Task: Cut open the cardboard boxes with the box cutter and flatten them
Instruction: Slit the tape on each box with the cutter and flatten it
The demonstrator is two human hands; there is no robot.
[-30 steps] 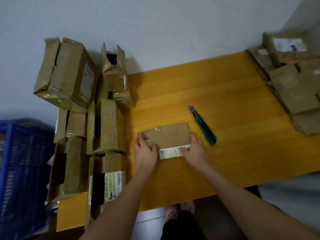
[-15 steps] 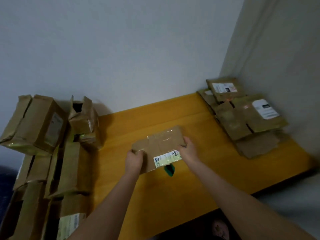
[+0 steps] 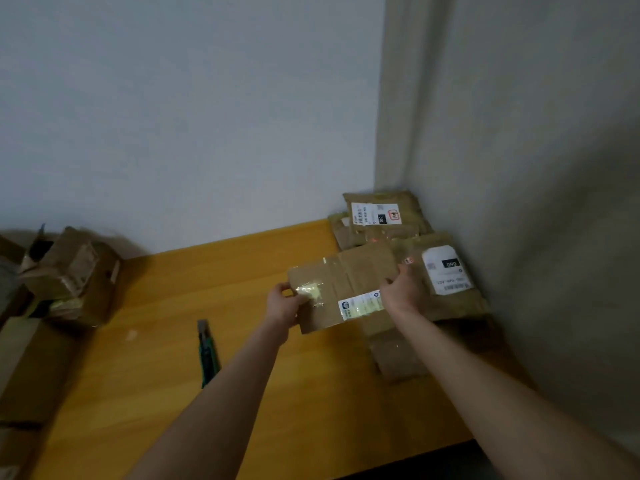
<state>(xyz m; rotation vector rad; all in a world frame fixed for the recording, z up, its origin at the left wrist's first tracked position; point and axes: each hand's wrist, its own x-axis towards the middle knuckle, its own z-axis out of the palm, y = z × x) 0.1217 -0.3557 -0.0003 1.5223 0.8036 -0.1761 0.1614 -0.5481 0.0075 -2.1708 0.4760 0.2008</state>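
A flattened brown cardboard box (image 3: pixel 346 289) with clear tape and a white label hangs in the air over the right part of the yellow table (image 3: pixel 194 341). My left hand (image 3: pixel 282 304) grips its left edge and my right hand (image 3: pixel 401 289) grips its right edge. It overlaps the near edge of a pile of flattened boxes (image 3: pixel 429 271) in the right corner. The green box cutter (image 3: pixel 207 351) lies on the table, left of my left forearm, with neither hand on it.
Several unflattened cardboard boxes (image 3: pixel 65 275) are stacked at the table's left end against the wall. A grey wall closes the right side just behind the flattened pile. The table's front edge runs along the bottom right.
Both hands have lifted the flattened box off the table and carried it right toward the corner pile. The view has swung right. The box cutter stays on the table.
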